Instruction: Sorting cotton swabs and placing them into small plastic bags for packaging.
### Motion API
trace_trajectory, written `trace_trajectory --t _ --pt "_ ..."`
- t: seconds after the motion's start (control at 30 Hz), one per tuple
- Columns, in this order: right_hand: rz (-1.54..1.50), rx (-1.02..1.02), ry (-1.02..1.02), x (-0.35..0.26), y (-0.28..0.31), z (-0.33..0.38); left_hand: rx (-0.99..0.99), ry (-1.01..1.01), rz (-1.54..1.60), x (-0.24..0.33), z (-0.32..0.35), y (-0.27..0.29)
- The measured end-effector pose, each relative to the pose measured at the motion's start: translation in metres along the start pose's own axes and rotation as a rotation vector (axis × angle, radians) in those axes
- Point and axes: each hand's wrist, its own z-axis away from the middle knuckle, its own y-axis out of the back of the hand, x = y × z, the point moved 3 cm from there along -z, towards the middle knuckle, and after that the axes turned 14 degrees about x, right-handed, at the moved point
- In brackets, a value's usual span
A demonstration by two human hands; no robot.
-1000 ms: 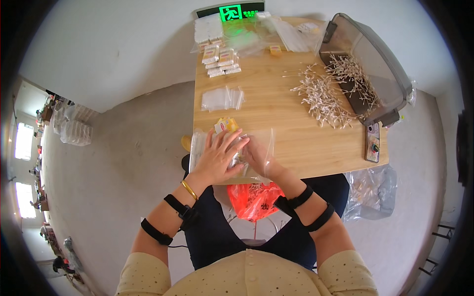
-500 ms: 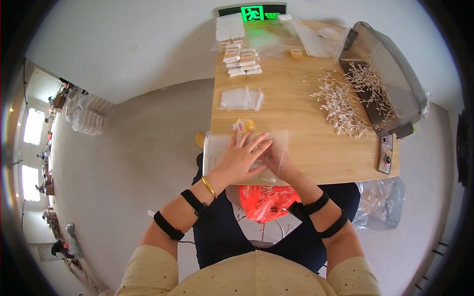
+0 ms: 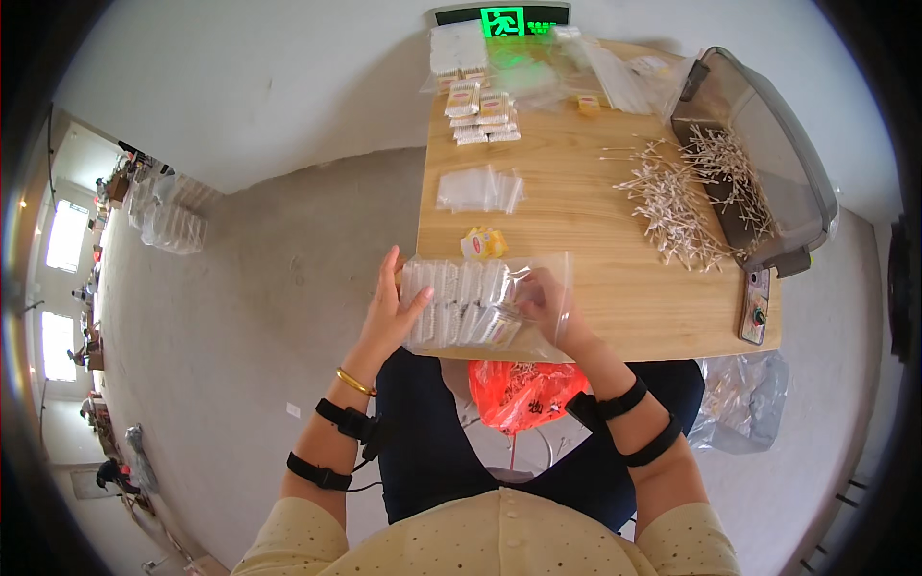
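Between both hands (image 3: pixel 461 312) — a clear bag (image 3: pixel 485 305) of small packets.

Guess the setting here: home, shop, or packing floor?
Probably a small hand-packing workstation. A wooden table holds a heap of loose cotton swabs beside a grey bin, stacks of filled small packets, and both hands work at a clear bag of packets. Bare concrete floor around.

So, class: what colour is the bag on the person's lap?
Red-orange plastic bag, clearest in the head view.
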Motion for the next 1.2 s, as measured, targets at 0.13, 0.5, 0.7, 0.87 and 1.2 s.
trace_trajectory --t 0.13,0.5,0.7,0.87,1.2 --pt "0.051 -0.038 -0.095 -0.018 0.006 0.001 -0.043 -0.043 0.013 -0.003 0.007 -0.007" --pt "0.370 0.087 0.204 -0.016 0.009 0.003 -0.145 -0.673 -0.534 0.070 0.010 -0.027" --pt "0.358 0.084 0.171 -0.012 0.002 0.004 -0.332 -0.824 -0.623 0.074 0.013 -0.065" --pt "0.395 0.014 0.238 -0.021 0.009 0.007 -0.301 -0.808 -0.645 0.074 0.013 -0.068" --pt "0.472 -0.161 0.383 -0.014 0.012 -0.009 -0.273 -0.811 -0.614 0.073 0.012 -0.071"
